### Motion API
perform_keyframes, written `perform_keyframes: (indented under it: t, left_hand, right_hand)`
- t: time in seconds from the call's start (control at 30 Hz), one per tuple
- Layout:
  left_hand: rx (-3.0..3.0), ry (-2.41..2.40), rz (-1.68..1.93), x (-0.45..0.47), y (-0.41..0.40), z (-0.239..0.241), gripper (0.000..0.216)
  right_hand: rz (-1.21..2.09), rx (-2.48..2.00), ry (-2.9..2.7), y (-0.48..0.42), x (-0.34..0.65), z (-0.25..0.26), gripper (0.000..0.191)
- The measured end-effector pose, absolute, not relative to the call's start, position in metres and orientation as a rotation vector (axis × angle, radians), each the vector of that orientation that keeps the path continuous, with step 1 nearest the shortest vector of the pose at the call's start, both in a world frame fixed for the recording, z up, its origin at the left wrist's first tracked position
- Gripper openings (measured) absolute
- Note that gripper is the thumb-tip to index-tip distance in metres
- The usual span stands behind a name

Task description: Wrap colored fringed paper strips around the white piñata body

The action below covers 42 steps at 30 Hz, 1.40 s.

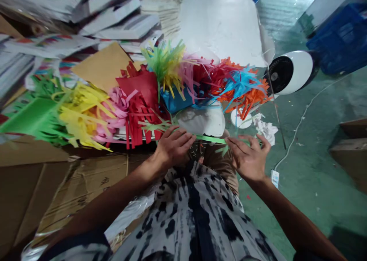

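A strip of green fringed paper (210, 139) stretches between my two hands over my lap. My left hand (172, 146) is closed over its left end, fingers curled down on it. My right hand (248, 156) pinches the right end, its fingers partly spread. Just beyond my hands lie heaps of cut fringed paper: green (34, 119), yellow (83, 117), pink (117, 104), red (140, 96), blue (177, 100) and orange (246, 96).
Stacks of white and printed sheets (120, 24) fill the back left, with a brown card (106, 66) on them. Flattened cardboard (57, 184) lies at my left. A white fan (289, 73) with its cable, crumpled paper (266, 130) and blue crates (341, 39) stand on the green floor at right.
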State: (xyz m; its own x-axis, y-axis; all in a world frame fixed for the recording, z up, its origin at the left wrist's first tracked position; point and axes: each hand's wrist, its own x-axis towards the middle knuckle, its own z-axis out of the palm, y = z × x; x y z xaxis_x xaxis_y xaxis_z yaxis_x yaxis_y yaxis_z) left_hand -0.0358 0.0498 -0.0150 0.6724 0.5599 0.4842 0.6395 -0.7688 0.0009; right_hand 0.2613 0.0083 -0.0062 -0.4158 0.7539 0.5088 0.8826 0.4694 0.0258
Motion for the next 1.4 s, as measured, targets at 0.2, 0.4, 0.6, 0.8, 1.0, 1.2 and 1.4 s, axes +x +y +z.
perform_keyframes:
  t: [0.2, 0.4, 0.6, 0.8, 1.0, 1.2, 1.4]
  left_hand:
    - [-2.693, -0.99, -0.826, -0.024, 0.044, -0.023, 0.024]
    - [-2.718, -1.093, -0.899, -0.022, 0.047, -0.037, 0.019]
    - [-2.827, -1.247, -1.055, -0.017, 0.06, -0.035, 0.012]
    - [-2.882, -1.219, -1.022, -0.021, 0.065, -0.024, 0.01]
    - [-2.885, -0.986, -0.837, -0.023, 0.065, -0.026, 0.017]
    - [-2.93, -0.927, -0.924, -0.019, 0.064, -0.029, 0.016]
    - [-2.899, -1.019, -1.066, -0.016, 0.064, -0.026, 0.008]
  right_hand:
    - [-0.228, -1.323, -2.333, 0.009, 0.222, -0.012, 0.036]
    - [-0.055, -1.194, -2.259, 0.022, 0.219, -0.026, 0.02]
    - [0.306, -1.205, -2.217, 0.033, 0.23, -0.017, 0.015]
    - [0.255, -1.166, -2.252, 0.036, 0.233, -0.018, 0.017]
    - [0.164, -1.102, -2.257, 0.035, 0.235, -0.026, 0.023]
    - [0.182, -1.067, -2.238, 0.036, 0.235, -0.026, 0.022]
    - [0.193, -1.11, -2.182, 0.034, 0.236, -0.027, 0.014]
